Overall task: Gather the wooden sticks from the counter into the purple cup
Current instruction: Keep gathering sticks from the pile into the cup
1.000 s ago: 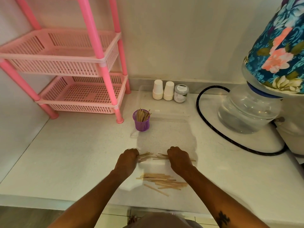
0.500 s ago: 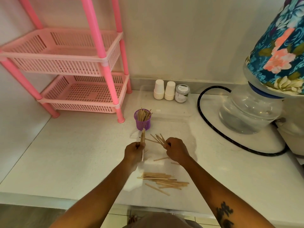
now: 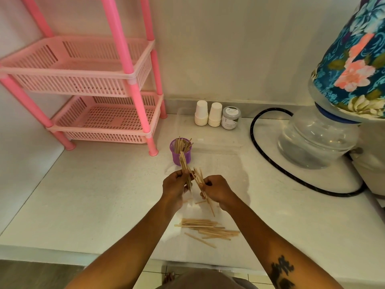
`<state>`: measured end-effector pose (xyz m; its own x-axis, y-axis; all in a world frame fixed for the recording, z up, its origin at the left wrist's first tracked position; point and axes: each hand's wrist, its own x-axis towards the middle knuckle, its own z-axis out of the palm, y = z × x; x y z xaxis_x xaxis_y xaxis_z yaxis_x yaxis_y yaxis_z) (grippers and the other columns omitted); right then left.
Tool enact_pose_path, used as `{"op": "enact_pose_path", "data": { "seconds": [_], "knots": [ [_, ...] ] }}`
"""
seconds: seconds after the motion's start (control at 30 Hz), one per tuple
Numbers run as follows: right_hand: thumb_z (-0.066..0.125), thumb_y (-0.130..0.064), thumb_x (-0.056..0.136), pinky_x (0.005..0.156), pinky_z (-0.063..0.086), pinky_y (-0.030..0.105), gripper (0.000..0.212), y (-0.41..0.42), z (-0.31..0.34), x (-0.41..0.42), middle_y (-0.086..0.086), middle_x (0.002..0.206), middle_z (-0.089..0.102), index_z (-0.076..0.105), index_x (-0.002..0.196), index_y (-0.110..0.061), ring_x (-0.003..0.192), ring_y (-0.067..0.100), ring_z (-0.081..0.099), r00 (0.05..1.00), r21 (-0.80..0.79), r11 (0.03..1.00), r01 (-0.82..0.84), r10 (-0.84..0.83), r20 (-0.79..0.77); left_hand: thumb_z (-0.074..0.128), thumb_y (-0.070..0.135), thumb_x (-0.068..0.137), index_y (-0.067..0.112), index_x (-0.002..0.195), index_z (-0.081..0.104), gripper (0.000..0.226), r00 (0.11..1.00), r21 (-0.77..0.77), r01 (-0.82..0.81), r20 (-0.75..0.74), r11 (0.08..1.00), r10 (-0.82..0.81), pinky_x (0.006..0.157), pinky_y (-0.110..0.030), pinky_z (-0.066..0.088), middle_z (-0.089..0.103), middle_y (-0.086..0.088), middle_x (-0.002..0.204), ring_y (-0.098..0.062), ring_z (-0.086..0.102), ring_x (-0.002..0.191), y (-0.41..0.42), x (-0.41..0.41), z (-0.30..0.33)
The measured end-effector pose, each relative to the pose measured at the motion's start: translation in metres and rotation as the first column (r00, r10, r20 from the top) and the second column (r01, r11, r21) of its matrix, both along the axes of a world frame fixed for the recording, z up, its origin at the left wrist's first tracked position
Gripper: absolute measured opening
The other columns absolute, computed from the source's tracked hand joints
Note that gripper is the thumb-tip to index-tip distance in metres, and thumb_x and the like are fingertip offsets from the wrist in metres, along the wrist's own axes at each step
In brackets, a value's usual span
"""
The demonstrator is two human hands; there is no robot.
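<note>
Fingers [image 3: 183,177] of both hands are pinching upright sticks [image 3: 194,178] — we are holding them just short of the cup [image 3: 180,152], left hand [image 3: 174,185] nearer.

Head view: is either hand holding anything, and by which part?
Both. The left hand grips a bundle of wooden sticks near its lower end; the right hand grips another bundle around its middle.
</note>
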<state>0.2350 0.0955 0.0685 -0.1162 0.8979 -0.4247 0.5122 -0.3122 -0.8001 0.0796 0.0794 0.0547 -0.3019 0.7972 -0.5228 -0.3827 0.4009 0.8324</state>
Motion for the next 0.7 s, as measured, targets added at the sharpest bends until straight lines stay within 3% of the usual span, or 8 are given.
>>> {"op": "enact_pose_path", "data": {
  "seconds": [0.1, 0.23, 0.4, 0.53, 0.7],
  "knots": [
    [0.071, -0.017, 0.096, 0.059, 0.059, 0.026, 0.011, 0.001, -0.003, 0.001, 0.004, 0.077, 0.075, 0.073, 0.085, -0.017, 0.065, 0.013, 0.077, 1.000, -0.013, 1.000, -0.007, 0.007, -0.004, 0.072, 0.022, 0.096, 0.012, 0.098, 0.078, 0.012, 0.999, -0.011, -0.028, -0.017, 1.000, 0.028, 0.090, -0.044, 0.061, 0.081, -0.008, 0.089, -0.026, 0.076, 0.087, 0.001, 0.000, -0.001],
    [0.072, -0.015, 0.095, 0.072, 0.066, 0.038, 0.009, 0.002, -0.009, 0.005, 0.008, 0.079, 0.076, 0.073, 0.086, -0.014, 0.067, 0.017, 0.078, 0.999, -0.041, 0.999, 0.027, -0.028, -0.020, 0.073, 0.021, 0.094, 0.010, 0.095, 0.079, 0.012, 0.999, -0.022, -0.029, -0.041, 0.999, 0.028, 0.091, -0.046, 0.061, 0.080, -0.009, 0.087, -0.029, 0.076, 0.094, 0.000, -0.003, -0.005],
    [0.071, -0.016, 0.096, 0.067, 0.064, 0.031, 0.008, 0.005, -0.009, 0.008, 0.009, 0.083, 0.077, 0.074, 0.089, -0.012, 0.068, 0.018, 0.078, 0.994, -0.069, 0.994, 0.083, -0.087, -0.065, 0.074, 0.019, 0.094, 0.009, 0.094, 0.078, 0.010, 1.000, -0.045, -0.016, -0.024, 0.999, 0.015, 0.093, -0.048, 0.059, 0.080, -0.009, 0.086, -0.028, 0.076, 0.095, -0.003, -0.005, -0.012],
    [0.069, -0.013, 0.097, 0.067, 0.066, 0.034, 0.011, 0.008, -0.006, 0.006, 0.013, 0.085, 0.077, 0.074, 0.089, -0.009, 0.069, 0.020, 0.078, 0.978, -0.089, 0.988, 0.129, -0.142, -0.152, 0.076, 0.018, 0.092, 0.010, 0.091, 0.079, 0.009, 0.999, -0.060, 0.043, 0.006, 0.997, -0.042, 0.094, -0.050, 0.057, 0.080, -0.011, 0.087, -0.026, 0.076, 0.089, -0.006, -0.002, -0.014],
    [0.069, -0.017, 0.097, 0.070, 0.064, 0.032, 0.010, 0.012, -0.001, -0.003, 0.005, 0.082, 0.080, 0.077, 0.092, -0.015, 0.077, 0.020, 0.078, 0.959, -0.087, 0.984, 0.152, -0.169, -0.229, 0.077, 0.020, 0.091, 0.013, 0.086, 0.081, 0.009, 0.991, -0.015, 0.129, 0.018, 0.991, -0.129, 0.082, -0.043, 0.061, 0.080, -0.015, 0.091, -0.027, 0.078, 0.090, -0.007, 0.004, -0.011]
  ]
}}
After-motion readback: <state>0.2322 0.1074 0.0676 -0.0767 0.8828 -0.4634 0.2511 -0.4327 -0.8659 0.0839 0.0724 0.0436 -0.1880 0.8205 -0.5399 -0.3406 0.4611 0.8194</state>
